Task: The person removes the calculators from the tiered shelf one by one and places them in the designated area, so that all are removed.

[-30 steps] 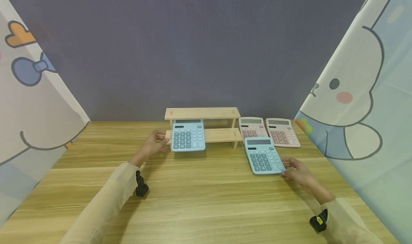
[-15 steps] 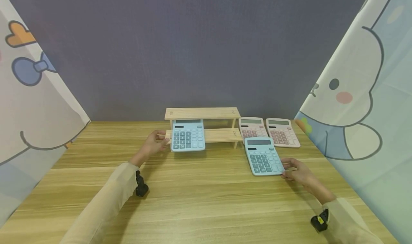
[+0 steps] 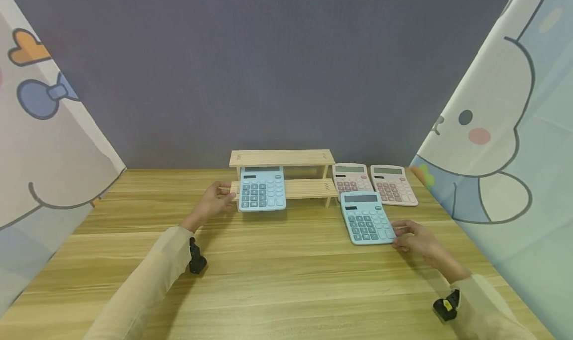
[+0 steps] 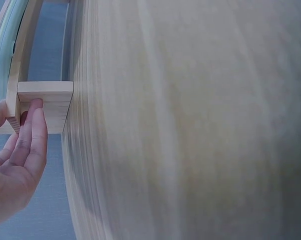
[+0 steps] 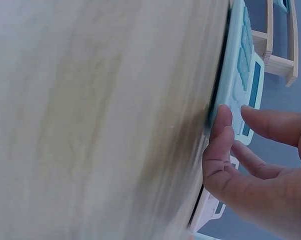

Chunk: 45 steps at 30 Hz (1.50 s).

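Note:
A light blue calculator leans on the two-tier wooden shelf, its lower end jutting past the lower board. My left hand grips the left end of that board, thumb above and fingers beneath, as the left wrist view shows. Another blue calculator lies face up on the table to the right of the shelf. At its lower right corner is my right hand. Loosely bent fingers come up to the calculator's edge, and a gap separates them from the thumb.
Two pink calculators, the left one and the right one, lie behind the right blue calculator, which overlaps the left one in view. A dark grey panel stands behind the wood-grain table. Printed cloths hang at both sides.
The right blue calculator's lower end has shifted down slightly onto the table. My right hand has moved a little to the right, its thumb coming off the calculator. My left hand stays put.

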Available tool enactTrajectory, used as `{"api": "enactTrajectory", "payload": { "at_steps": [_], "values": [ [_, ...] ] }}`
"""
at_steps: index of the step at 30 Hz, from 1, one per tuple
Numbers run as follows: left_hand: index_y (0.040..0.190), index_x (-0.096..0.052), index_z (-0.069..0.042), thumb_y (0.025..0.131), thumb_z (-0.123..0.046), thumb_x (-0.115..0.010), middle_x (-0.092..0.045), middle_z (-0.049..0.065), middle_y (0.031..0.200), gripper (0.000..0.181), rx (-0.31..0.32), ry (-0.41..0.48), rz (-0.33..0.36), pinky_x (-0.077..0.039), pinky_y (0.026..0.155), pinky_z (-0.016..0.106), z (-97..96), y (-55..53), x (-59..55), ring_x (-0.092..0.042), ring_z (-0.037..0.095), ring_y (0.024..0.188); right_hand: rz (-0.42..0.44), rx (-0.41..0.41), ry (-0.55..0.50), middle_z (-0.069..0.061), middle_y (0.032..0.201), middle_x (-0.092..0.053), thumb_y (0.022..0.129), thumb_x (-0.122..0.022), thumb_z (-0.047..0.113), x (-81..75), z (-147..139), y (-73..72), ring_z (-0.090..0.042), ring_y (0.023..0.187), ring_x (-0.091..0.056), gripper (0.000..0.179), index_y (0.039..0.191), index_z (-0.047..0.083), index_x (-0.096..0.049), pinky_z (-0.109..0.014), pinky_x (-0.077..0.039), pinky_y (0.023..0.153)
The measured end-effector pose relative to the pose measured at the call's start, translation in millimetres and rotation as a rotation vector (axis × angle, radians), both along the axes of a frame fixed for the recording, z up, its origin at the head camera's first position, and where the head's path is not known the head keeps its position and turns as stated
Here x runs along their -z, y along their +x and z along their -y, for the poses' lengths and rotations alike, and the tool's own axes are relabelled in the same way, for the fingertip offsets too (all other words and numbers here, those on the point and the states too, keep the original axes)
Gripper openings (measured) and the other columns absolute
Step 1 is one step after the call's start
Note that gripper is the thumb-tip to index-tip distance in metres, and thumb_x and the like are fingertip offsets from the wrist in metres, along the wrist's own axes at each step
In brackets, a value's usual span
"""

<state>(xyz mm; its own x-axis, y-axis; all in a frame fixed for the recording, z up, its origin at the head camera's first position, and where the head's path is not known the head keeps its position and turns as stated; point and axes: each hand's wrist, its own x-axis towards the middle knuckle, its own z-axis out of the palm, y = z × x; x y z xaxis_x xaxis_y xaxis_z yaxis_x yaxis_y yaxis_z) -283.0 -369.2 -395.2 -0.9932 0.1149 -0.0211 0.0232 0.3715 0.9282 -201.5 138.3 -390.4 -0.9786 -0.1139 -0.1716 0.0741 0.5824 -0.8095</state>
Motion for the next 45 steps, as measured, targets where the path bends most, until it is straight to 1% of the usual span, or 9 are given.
{"api": "enactTrajectory", "payload": {
  "at_steps": [5, 10, 14, 18, 20, 25, 34, 40, 45],
  "values": [
    [0.134, -0.028, 0.007, 0.095, -0.012, -0.048, -0.039, 0.032, 0.127, 0.048, 0.003, -0.008, -0.008, -0.051, 0.09, 0.045, 0.3, 0.0, -0.8, -0.052, 0.041, 0.109, -0.024, -0.007, -0.034, -0.036, 0.113, -0.043, 0.084, -0.053, -0.004, -5.5, -0.2, -2.5, -0.015, 0.082, -0.06, 0.055, 0.13, -0.019, -0.027, -0.03, -0.056, 0.069],
    [0.133, -0.029, 0.007, 0.095, -0.012, -0.048, -0.04, 0.032, 0.126, 0.047, -0.003, -0.007, -0.01, -0.053, 0.088, 0.043, 0.3, -0.3, -0.6, -0.054, 0.04, 0.106, -0.055, -0.032, -0.032, -0.034, 0.112, -0.046, 0.088, -0.049, -0.001, -10.8, 2.4, -6.0, -0.013, 0.081, -0.062, 0.051, 0.13, -0.018, -0.027, -0.03, -0.054, 0.067],
    [0.133, -0.03, 0.006, 0.095, -0.012, -0.049, -0.042, 0.031, 0.124, 0.046, -0.014, 0.001, -0.001, -0.055, 0.085, 0.04, 0.0, -1.7, -0.1, -0.057, 0.036, 0.101, -0.058, -0.07, -0.026, -0.035, 0.113, -0.047, 0.087, -0.052, -0.001, -14.5, 8.0, -8.1, -0.016, 0.085, -0.063, 0.053, 0.13, -0.018, -0.027, -0.03, -0.053, 0.071],
    [0.133, -0.03, 0.006, 0.095, -0.012, -0.048, -0.042, 0.03, 0.124, 0.046, -0.012, 0.003, 0.001, -0.055, 0.084, 0.039, 0.6, -1.8, 0.2, -0.058, 0.037, 0.099, -0.044, -0.091, -0.039, -0.035, 0.116, -0.047, 0.086, -0.052, -0.001, -15.9, 18.2, -9.8, -0.022, 0.089, -0.064, 0.052, 0.13, -0.017, -0.03, -0.031, -0.052, 0.073],
    [0.133, -0.029, 0.006, 0.095, -0.012, -0.048, -0.042, 0.03, 0.125, 0.046, -0.011, -0.002, 0.001, -0.055, 0.085, 0.04, 1.5, -1.2, 0.2, -0.057, 0.037, 0.101, -0.031, -0.102, -0.054, -0.035, 0.118, -0.047, 0.087, -0.052, 0.001, -15.4, 24.4, -10.6, -0.023, 0.091, -0.063, 0.05, 0.13, -0.015, -0.032, -0.032, -0.052, 0.075],
    [0.134, -0.028, 0.007, 0.095, -0.012, -0.047, -0.04, 0.031, 0.126, 0.047, -0.005, -0.003, -0.008, -0.053, 0.087, 0.042, 2.9, -0.1, 0.7, -0.055, 0.04, 0.104, -0.016, -0.129, -0.088, -0.032, 0.12, -0.048, 0.09, -0.053, 0.006, -13.0, 40.8, -12.6, -0.021, 0.093, -0.061, 0.048, 0.131, -0.012, -0.035, -0.035, -0.053, 0.08],
    [0.134, -0.028, 0.006, 0.096, -0.011, -0.046, -0.04, 0.031, 0.126, 0.045, -0.003, 0.006, 0.003, -0.053, 0.088, 0.043, 3.7, -1.7, 2.8, -0.055, 0.04, 0.105, -0.001, -0.153, -0.169, -0.028, 0.116, -0.051, 0.09, -0.054, 0.007, -9.7, 71.1, -16.3, -0.016, 0.091, -0.06, 0.045, 0.129, -0.008, -0.038, -0.034, -0.053, 0.08],
    [0.133, -0.029, 0.006, 0.096, -0.011, -0.046, -0.04, 0.031, 0.126, 0.045, 0.0, 0.002, -0.006, -0.053, 0.088, 0.044, 3.2, -2.1, 2.8, -0.054, 0.039, 0.105, -0.003, -0.206, -0.203, -0.029, 0.113, -0.052, 0.089, -0.052, 0.003, -5.4, 91.6, -19.7, -0.023, 0.092, -0.061, 0.044, 0.128, -0.011, -0.038, -0.03, -0.052, 0.074],
    [0.134, -0.028, 0.006, 0.096, -0.012, -0.046, -0.038, 0.031, 0.127, 0.046, 0.004, 0.007, 0.003, -0.053, 0.088, 0.043, 2.3, -1.6, 2.4, -0.054, 0.04, 0.105, 0.0, -0.246, -0.239, -0.03, 0.112, -0.052, 0.088, -0.052, 0.001, -1.0, 109.2, -22.7, -0.03, 0.092, -0.062, 0.045, 0.128, -0.013, -0.037, -0.036, -0.055, 0.076]
  ]
}}
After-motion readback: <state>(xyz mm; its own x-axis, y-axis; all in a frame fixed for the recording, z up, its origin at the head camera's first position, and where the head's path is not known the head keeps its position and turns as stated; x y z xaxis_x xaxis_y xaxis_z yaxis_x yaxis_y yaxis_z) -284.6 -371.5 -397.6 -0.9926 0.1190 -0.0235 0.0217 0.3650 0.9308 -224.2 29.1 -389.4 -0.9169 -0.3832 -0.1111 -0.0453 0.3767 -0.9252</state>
